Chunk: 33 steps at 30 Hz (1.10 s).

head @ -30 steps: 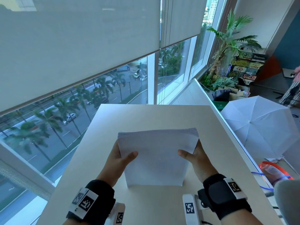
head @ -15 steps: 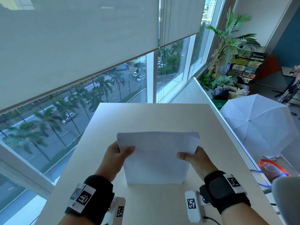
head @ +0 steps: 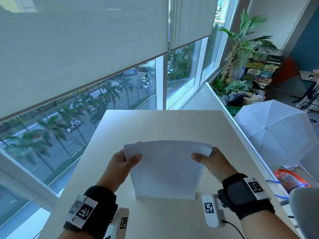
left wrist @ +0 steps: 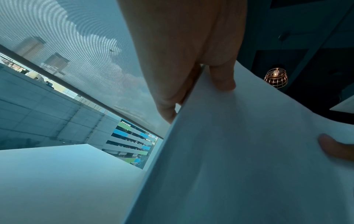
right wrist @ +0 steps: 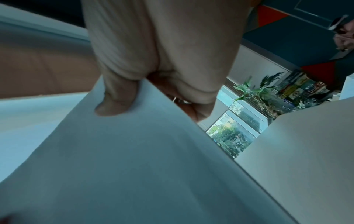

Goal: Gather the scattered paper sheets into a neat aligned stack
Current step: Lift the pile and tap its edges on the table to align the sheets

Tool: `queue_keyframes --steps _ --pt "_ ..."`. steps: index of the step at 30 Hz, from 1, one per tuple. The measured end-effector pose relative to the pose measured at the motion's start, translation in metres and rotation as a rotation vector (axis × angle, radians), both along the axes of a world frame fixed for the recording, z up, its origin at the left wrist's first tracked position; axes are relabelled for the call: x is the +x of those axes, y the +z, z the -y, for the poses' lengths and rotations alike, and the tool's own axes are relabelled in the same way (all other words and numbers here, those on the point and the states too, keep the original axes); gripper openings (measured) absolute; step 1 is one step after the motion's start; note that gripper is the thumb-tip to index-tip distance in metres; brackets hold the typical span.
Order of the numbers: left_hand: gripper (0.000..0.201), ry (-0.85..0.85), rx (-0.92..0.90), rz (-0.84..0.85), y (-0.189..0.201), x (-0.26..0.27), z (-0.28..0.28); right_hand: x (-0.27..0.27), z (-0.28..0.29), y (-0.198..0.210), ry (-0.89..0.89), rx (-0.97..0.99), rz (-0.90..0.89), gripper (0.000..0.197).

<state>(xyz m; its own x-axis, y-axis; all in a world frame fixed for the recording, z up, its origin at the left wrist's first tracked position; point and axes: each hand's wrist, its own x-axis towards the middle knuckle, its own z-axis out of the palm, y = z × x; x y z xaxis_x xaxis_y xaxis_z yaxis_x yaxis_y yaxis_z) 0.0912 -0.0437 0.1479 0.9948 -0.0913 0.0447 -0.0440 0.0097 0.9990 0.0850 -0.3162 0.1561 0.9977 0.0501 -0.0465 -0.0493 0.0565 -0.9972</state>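
Since earlier: both grips slid up toward the stack's top corners, top edge now bowed | left hand (head: 123, 163) pinches paper stack (head: 165, 171) at its left edge, right hand (head: 209, 161) at its right (equally near) | stack upright between them, bottom edge on tabletop (head: 155, 125) | long axis vertical, ready for tapping square
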Motion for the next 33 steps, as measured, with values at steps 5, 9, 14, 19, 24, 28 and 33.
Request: queue_keyframes --steps 5,9,14,19,24,28,33 --pt "0.019 0.081 -0.013 0.07 0.011 -0.007 0.018 -0.005 -0.013 -0.003 -0.149 -0.072 0.035 0.029" --pt "0.029 0.139 -0.072 0.135 0.013 -0.014 0.034 -0.012 -0.032 -0.002 -0.285 -0.135 0.1 0.022" --pt "0.034 0.23 -0.076 0.164 0.009 -0.022 0.049 -0.027 -0.048 -0.003 -0.255 -0.103 0.11 0.022" --pt "0.024 0.263 -0.083 0.194 0.014 -0.025 0.052 -0.029 -0.045 0.003 -0.246 -0.089 0.147 0.025" --pt "0.022 0.219 -0.128 0.185 0.021 -0.03 0.053 -0.031 -0.044 0.015 -0.212 -0.037 0.137 0.02" --pt "0.029 0.19 -0.042 0.102 0.009 -0.029 0.048 -0.032 -0.041 0.003 -0.244 -0.066 0.027 0.01" --pt "0.044 0.087 -0.021 0.033 0.011 -0.02 0.043 -0.029 -0.04 -0.004 -0.251 -0.018 -0.028 0.016"
